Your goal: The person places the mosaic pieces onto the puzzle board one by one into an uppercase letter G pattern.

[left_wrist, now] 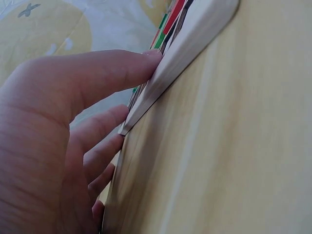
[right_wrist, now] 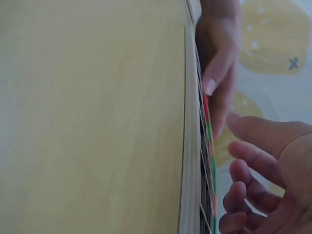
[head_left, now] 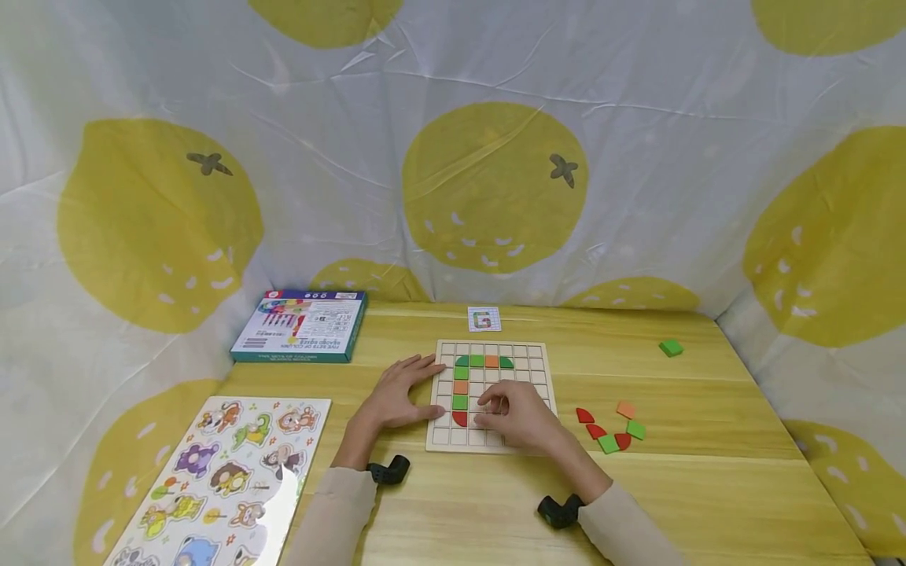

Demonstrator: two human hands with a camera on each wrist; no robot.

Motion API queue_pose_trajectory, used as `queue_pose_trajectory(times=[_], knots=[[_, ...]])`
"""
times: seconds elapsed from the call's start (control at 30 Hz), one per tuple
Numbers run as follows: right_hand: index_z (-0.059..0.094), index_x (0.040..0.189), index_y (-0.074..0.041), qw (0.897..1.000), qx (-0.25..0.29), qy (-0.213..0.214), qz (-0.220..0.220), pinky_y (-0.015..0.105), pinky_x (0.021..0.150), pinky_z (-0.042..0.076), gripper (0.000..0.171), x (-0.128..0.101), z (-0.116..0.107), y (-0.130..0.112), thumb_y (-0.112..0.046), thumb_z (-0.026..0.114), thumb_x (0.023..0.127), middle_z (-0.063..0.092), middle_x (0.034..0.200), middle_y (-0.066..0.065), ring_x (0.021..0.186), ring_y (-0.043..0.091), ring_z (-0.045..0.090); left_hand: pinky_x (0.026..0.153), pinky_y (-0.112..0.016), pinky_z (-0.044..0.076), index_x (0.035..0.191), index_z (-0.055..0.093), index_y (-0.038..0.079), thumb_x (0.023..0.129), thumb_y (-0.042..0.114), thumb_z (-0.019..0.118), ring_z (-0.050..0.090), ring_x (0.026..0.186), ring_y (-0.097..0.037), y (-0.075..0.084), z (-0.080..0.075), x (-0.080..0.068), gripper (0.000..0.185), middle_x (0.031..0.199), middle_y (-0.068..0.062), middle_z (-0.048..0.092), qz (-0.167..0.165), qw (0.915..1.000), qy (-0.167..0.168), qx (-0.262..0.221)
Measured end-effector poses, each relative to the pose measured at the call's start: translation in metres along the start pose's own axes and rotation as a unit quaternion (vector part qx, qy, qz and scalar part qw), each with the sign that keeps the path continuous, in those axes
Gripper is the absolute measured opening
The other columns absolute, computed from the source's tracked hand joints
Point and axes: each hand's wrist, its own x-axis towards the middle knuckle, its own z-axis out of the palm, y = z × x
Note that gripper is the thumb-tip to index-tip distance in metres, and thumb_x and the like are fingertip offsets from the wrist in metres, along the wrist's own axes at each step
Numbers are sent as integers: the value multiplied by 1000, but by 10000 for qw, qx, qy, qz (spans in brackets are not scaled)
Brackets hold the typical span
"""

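Observation:
A wooden grid board [head_left: 488,442] lies on the table, with flat coloured tiles set in a row and a column. An orange tile [head_left: 491,362] sits in the top row; a red quarter-round tile [head_left: 460,419] is at the column's bottom. My left hand [head_left: 399,393] rests at the board's left edge, thumb and fingertips touching it. My right hand [head_left: 520,415] hovers over the board just right of the red tile. In the right wrist view, the right thumb and loosely bent fingers [right_wrist: 263,168] stand apart with nothing between them.
Loose red, green and orange tiles, among them a green one [head_left: 608,444], lie right of the board. Green tiles [head_left: 671,347] sit farther back. Behind the board is a pattern card [head_left: 484,319]. A box [head_left: 300,326] and an animal picture board [head_left: 233,472] are left.

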Motion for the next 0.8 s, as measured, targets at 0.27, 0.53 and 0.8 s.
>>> queue_pose_trajectory(times=[0.27, 0.53, 0.8], knots=[[80, 99, -16, 9994, -75, 329, 101, 21, 57, 41, 17, -17, -31, 19, -26, 85, 86, 61, 79, -5, 66, 11, 50, 129, -58, 16, 155, 49, 33, 80, 57, 72, 24, 159, -30, -1, 1, 0, 82, 168, 4, 34, 34, 10000, 20, 34], [80, 103, -14, 9977, -209, 633, 158, 22, 58, 45, 21, -42, -65, 44, -28, 84, 88, 62, 84, -5, 68, 11, 52, 128, -60, 15, 154, 51, 31, 80, 56, 72, 24, 158, -32, 1, 1, 0, 81, 168, 2, 36, 33, 10000, 40, -56], [79, 107, -11, 9938, -338, 993, 372, 22, 56, 44, 30, -72, -101, 68, -31, 85, 86, 64, 87, -1, 71, 11, 53, 129, -60, 14, 154, 50, 31, 80, 57, 72, 24, 158, -32, -1, 2, 0, 82, 168, 2, 36, 32, 10000, 56, -19]])
